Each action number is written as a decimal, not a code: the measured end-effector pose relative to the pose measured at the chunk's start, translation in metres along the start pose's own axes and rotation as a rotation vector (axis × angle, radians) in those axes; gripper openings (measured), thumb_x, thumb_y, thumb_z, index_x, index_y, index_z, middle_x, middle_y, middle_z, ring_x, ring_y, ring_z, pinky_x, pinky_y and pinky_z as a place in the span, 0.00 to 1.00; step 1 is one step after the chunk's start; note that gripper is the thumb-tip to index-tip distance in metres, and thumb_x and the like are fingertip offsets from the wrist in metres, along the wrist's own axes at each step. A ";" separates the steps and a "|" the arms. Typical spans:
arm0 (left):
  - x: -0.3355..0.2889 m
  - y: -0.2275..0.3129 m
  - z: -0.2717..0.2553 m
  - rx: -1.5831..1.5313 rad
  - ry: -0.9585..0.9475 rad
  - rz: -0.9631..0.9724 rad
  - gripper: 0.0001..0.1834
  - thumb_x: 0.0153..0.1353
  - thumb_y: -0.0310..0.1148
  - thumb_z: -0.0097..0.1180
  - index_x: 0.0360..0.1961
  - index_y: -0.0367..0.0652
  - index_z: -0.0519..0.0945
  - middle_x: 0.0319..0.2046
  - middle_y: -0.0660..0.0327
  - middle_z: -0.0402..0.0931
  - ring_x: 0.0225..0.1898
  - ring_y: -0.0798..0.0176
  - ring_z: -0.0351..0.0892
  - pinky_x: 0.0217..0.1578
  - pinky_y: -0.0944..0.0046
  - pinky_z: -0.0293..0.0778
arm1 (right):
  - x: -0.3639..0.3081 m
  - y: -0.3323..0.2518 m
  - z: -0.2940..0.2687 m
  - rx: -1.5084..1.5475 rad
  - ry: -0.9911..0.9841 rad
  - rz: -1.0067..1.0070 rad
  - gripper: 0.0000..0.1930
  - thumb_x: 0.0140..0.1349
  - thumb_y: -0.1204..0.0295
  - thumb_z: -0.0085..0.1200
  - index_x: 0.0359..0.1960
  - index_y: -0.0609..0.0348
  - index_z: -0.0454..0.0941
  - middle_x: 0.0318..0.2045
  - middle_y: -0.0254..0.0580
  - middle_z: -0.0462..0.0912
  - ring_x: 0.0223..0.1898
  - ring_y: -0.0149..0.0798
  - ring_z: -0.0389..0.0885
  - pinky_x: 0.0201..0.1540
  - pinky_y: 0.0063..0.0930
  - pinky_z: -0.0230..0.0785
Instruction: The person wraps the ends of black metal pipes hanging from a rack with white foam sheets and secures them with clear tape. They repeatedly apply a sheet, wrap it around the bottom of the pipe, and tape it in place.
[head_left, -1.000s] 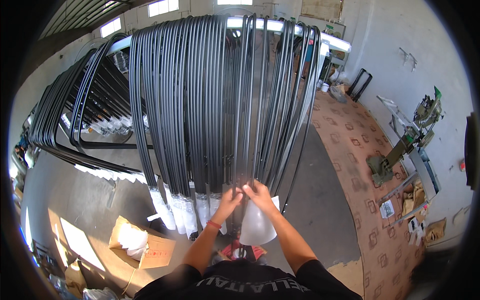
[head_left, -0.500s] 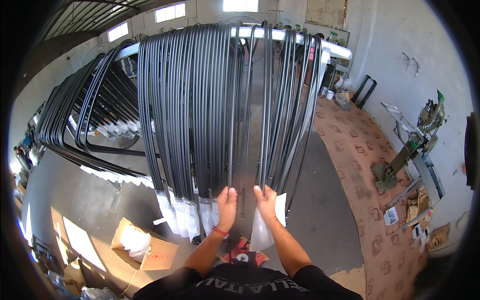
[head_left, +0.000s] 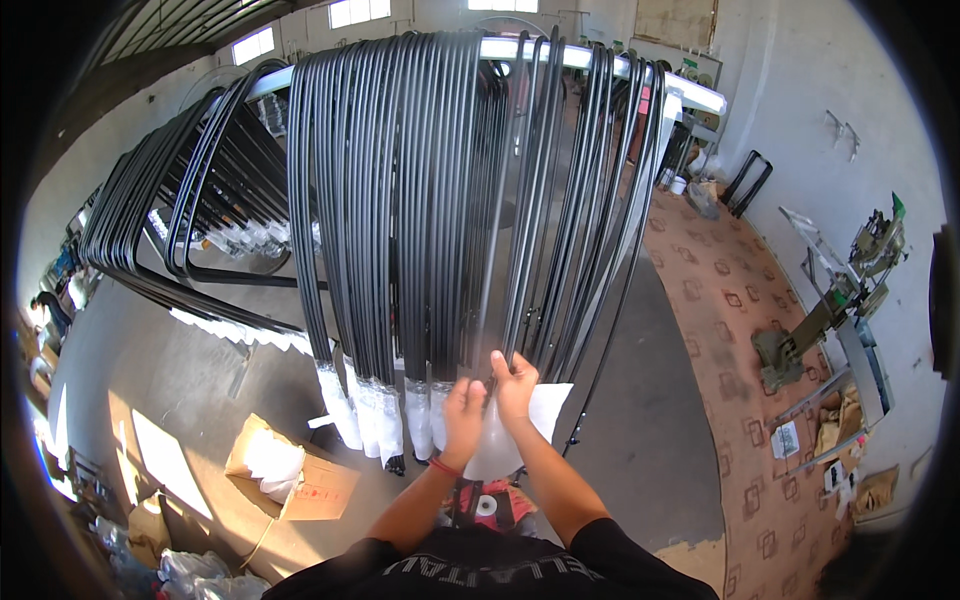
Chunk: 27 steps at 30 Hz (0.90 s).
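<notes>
Black bent metal tubes [head_left: 385,200] hang in a dense row from a pale bar [head_left: 600,62] in front of me. White translucent sleeves [head_left: 378,415] cover the lower ends of several of them. My right hand [head_left: 514,388] is closed, thumb up, at the lower end of a tube, with a loose white sleeve [head_left: 552,405] in its grip. That sleeve spreads below and to the right of the hand. Just left of it, my left hand [head_left: 462,418] is closed with its thumb up, near the tube ends. Its fingers hide what they hold.
An open cardboard box [head_left: 325,487] with white sleeves inside stands on the floor at lower left. More bent tubes [head_left: 150,220] hang on the left. A green machine [head_left: 815,320] stands at the right on patterned red flooring [head_left: 735,380]. Clear plastic bags [head_left: 200,575] lie at bottom left.
My hands have come closer together. The right hand has moved left and slightly up with the sleeve; the left is slightly lower. The view has shifted, so the rack appears farther right.
</notes>
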<state>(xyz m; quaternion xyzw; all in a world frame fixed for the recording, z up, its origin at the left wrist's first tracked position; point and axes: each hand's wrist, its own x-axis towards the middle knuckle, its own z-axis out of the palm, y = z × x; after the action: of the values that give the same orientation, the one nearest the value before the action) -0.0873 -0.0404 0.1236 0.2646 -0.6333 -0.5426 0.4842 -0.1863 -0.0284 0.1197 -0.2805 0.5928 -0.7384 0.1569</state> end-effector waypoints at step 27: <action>0.066 0.019 0.029 -0.053 -0.019 0.015 0.17 0.62 0.38 0.44 0.20 0.38 0.66 0.13 0.65 0.61 0.17 0.75 0.58 0.18 0.70 0.57 | 0.018 -0.049 -0.059 0.157 -0.321 0.121 0.07 0.56 0.73 0.49 0.30 0.65 0.75 0.19 0.36 0.76 0.22 0.27 0.72 0.29 0.19 0.65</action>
<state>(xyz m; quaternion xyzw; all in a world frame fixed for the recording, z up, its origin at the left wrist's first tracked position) -0.1356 -0.0797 0.1652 0.2421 -0.6252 -0.5579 0.4891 -0.2309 0.0205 0.1627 -0.3453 0.5166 -0.7174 0.3151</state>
